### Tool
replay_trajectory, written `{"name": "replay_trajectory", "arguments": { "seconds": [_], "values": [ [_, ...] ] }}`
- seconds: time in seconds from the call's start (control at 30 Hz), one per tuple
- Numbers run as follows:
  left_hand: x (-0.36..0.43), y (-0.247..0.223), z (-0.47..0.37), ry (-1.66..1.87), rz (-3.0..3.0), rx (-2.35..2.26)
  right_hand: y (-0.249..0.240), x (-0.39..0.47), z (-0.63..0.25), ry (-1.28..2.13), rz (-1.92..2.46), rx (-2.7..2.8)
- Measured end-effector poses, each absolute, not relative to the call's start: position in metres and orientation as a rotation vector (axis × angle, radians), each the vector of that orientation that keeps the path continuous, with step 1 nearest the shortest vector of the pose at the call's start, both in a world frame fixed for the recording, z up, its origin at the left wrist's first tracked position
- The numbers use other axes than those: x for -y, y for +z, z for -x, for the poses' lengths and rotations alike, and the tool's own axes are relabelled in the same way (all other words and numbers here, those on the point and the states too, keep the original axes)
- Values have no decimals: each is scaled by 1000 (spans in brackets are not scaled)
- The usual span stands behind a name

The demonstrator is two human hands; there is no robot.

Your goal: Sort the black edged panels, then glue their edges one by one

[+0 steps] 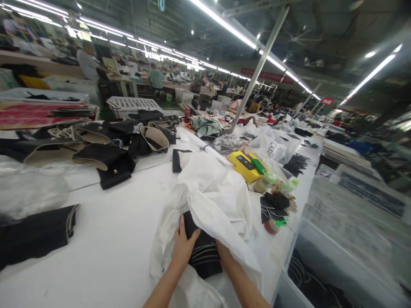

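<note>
A stack of black pieces with pale edges (205,256) lies in the mouth of a large white bag (221,188) on the white table (112,231). My left hand (184,244) grips the left side of the stack, its thumb and a finger spread over the black surface. On the right side of the stack is my right hand (224,254), its fingers hidden under the bag's edge and behind the pieces. The bag's folds cover the far part of the stack.
Black bag parts (109,158) lie at the back left, a folded black piece (38,233) at the left. A yellow box (245,167) bears a phone. At the right stands a clear plastic bin (337,256) with black pieces. People work in the background.
</note>
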State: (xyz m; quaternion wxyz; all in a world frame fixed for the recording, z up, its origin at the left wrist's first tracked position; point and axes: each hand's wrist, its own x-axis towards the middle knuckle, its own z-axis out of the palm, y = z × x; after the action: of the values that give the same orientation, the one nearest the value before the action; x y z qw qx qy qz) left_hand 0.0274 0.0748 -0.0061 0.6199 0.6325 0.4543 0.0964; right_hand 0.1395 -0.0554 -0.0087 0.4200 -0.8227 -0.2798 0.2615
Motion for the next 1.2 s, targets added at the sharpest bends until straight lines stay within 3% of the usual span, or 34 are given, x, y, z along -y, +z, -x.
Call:
{"name": "replay_trajectory", "arguments": {
  "seconds": [0.3, 0.47, 0.67, 0.8, 1.03, 1.2],
  "values": [
    [-68, -15, -27, 294, -1515, -952, 53, 60, -168, 518, 2233, 917],
    [-65, -19, -27, 296, -1552, -913, 96, 1, -171, 203, 2063, 1743],
    [-57, -21, -23, 311, -1534, -914, 83, -90, -190, -116, 2322, 2241],
    [-55, -16, -24, 304, -1522, -910, 71, -136, -200, 82, 2509, 2376],
    [-57, -15, -21, 274, -1538, -892, 47, -147, -182, 356, 2469, 2603],
    [-48, -7, -16, 309, -1589, -875, 82, -152, -187, 274, 2502, 2524]
  ]
}}
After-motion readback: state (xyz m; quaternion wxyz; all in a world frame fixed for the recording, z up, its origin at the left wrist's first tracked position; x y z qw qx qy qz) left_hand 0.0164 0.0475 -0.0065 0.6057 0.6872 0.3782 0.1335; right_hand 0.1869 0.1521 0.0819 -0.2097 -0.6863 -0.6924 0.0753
